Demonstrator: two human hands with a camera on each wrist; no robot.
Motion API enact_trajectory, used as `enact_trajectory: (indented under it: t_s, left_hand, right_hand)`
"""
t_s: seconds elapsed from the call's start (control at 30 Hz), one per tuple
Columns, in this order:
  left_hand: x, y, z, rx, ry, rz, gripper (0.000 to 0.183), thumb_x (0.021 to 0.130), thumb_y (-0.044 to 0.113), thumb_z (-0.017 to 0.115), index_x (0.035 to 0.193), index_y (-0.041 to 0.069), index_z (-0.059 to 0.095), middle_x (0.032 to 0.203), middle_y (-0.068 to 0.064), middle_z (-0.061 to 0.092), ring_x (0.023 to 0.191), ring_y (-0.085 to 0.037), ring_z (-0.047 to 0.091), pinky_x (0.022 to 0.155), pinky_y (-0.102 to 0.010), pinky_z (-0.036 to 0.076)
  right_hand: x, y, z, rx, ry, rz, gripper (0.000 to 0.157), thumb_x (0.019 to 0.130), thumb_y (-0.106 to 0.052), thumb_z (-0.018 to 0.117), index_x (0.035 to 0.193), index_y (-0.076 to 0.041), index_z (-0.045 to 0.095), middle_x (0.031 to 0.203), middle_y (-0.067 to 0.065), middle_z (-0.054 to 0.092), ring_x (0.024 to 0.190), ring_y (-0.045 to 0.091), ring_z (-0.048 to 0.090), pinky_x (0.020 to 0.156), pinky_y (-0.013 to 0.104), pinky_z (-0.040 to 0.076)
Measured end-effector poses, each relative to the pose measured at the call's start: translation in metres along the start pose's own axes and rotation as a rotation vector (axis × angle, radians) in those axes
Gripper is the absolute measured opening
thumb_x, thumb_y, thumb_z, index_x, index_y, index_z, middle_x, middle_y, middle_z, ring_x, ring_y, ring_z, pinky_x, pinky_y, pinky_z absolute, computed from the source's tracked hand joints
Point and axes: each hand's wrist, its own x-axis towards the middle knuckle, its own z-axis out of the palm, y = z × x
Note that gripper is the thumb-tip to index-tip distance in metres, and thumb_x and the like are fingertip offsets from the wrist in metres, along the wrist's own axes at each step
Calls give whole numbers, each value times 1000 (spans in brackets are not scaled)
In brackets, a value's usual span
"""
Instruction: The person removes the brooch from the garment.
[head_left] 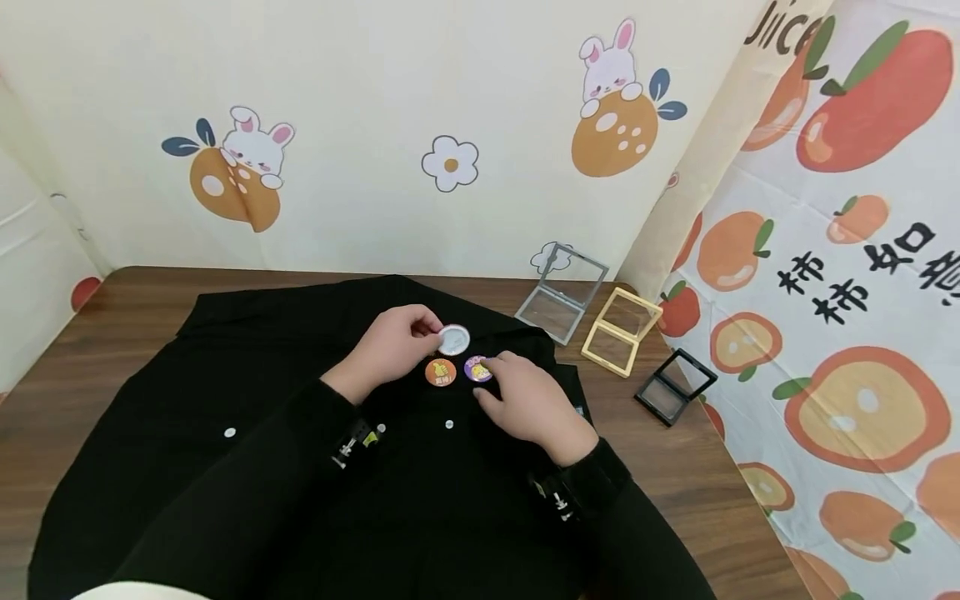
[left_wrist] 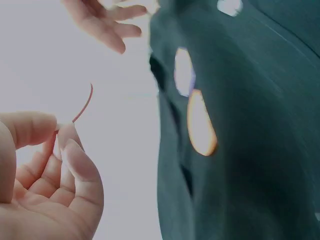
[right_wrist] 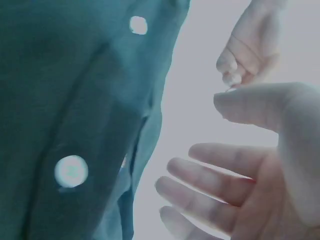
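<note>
A black buttoned garment [head_left: 300,475] lies spread over the wooden table. Between thumb and fingertips, my left hand [head_left: 393,346] pinches a round badge [head_left: 454,340] by its edge, its silvery back facing up. The left wrist view shows that badge edge-on as a thin reddish curve. Just below it on the garment are an orange badge [head_left: 440,372] with a thumbs-up picture and a purple badge [head_left: 477,368]. Beside the purple one, my right hand [head_left: 525,400] has its fingers loosely extended and holds nothing; whether it touches that badge, I cannot tell.
Three hinged clear-window cases stand opened at the right: a grey one [head_left: 562,292], a yellow one [head_left: 621,332] and a black one [head_left: 675,387]. White buttons [head_left: 449,424] dot the garment. Printed cloth [head_left: 360,217] hangs behind the table and along its right side.
</note>
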Motion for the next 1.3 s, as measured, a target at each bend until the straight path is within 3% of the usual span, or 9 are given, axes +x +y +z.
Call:
enact_trajectory:
  t_s: [0.23, 0.47, 0.8, 1.07, 1.3]
  left_hand:
    - [-17, 12, -7, -265, 65, 3, 10, 99, 11, 69, 105, 2, 68, 95, -11, 69, 84, -27, 70, 74, -34, 58]
    - [-32, 23, -7, -408, 80, 58, 11, 99, 7, 69, 104, -3, 67, 96, -14, 70, 79, -22, 70, 72, -29, 59]
    - [-55, 28, -1, -513, 62, 135, 8, 97, 1, 69, 101, -5, 67, 93, -20, 69, 78, -32, 69, 70, -31, 60]
    - [-72, 38, -3, -536, 60, 195, 6, 96, -1, 69, 100, -4, 67, 92, -14, 69, 76, -24, 68, 69, -31, 60]
    - [-78, 39, -3, -536, 51, 215, 6, 96, -1, 69, 100, -6, 67, 94, -14, 68, 77, -23, 68, 71, -33, 60]
  right_hand:
    - [7, -8, -13, 381, 199, 12, 43, 104, -32, 65, 138, -7, 63, 112, 2, 66, 95, 20, 64, 81, 36, 52]
    - [10, -20, -20, 615, 342, -58, 30, 102, -24, 68, 129, -11, 69, 103, -5, 69, 83, 9, 62, 73, 32, 55]
    - [8, -18, -22, 714, 332, -159, 18, 99, -16, 73, 116, -10, 74, 94, -4, 69, 78, 15, 59, 68, 36, 51]
    - [0, -19, -28, 881, 310, -289, 17, 98, -4, 71, 115, -6, 74, 94, 2, 70, 72, 22, 57, 61, 30, 48]
    - [-5, -26, -22, 878, 330, -329, 12, 99, -3, 68, 109, -5, 74, 90, 1, 68, 73, 19, 54, 62, 35, 44]
